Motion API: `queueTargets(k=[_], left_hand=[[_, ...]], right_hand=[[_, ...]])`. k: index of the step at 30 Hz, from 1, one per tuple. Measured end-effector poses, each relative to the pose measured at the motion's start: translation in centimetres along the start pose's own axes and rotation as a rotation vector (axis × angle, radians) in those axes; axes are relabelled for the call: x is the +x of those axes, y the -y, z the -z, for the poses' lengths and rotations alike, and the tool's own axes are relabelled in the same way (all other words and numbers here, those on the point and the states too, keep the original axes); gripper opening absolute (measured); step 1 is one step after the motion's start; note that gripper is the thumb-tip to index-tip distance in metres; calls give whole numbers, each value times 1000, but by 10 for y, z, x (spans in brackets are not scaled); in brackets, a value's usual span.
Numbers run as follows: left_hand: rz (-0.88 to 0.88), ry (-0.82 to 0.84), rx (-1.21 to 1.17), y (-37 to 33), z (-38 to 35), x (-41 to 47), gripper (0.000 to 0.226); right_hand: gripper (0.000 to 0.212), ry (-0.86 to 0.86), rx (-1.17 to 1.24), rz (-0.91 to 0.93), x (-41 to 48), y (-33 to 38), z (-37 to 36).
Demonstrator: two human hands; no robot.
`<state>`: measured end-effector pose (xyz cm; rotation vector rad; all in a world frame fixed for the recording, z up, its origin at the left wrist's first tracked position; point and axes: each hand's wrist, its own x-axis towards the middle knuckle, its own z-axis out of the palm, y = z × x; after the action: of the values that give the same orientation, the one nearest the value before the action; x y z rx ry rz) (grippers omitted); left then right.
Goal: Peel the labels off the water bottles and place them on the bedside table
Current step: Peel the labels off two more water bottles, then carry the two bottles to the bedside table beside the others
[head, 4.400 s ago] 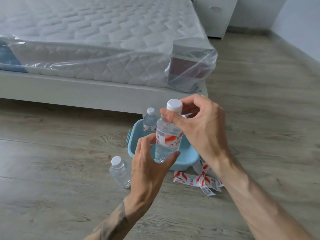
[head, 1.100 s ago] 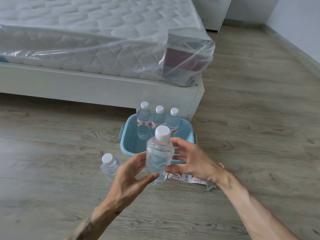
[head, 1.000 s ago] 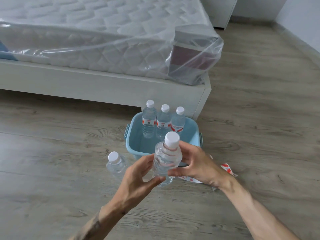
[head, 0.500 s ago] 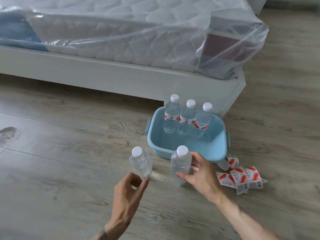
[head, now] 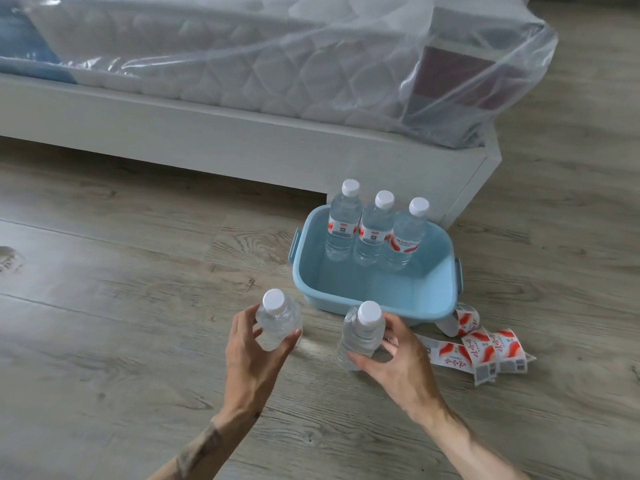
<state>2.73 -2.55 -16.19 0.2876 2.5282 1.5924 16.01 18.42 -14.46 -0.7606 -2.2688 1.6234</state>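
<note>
Two bare, label-free water bottles stand on the wooden floor in front of me. My left hand (head: 251,355) wraps around the left bare bottle (head: 277,318). My right hand (head: 398,363) grips the right bare bottle (head: 362,336). Behind them a light blue tub (head: 374,303) holds three labelled bottles (head: 375,226) with white caps, standing in a row at its far side. Peeled red-and-white labels (head: 481,351) lie crumpled on the floor to the right of the tub.
A white bed frame (head: 242,140) with a plastic-wrapped mattress (head: 277,53) runs across the back, its corner just behind the tub. Grey wood flooring (head: 121,306) stretches to the left and right.
The label came off the held bottle and lies on the floor. My right hand set that bottle down; my left hand let go of it and closed on the other bare bottle.
</note>
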Motion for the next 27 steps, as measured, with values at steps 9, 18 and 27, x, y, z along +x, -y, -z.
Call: queueTargets(k=[9,18,27], left_hand=[[-32,70,-105,-34,15,4,62],[-110,199,-156,-273,81,7,63],[-209,406,-114,-629,190,11,60]], right_hand=[[62,-60,-10,11,3,32,14],[66,-97,23,12,-7,245,148],[73,-149,18,55,-42,572,336]])
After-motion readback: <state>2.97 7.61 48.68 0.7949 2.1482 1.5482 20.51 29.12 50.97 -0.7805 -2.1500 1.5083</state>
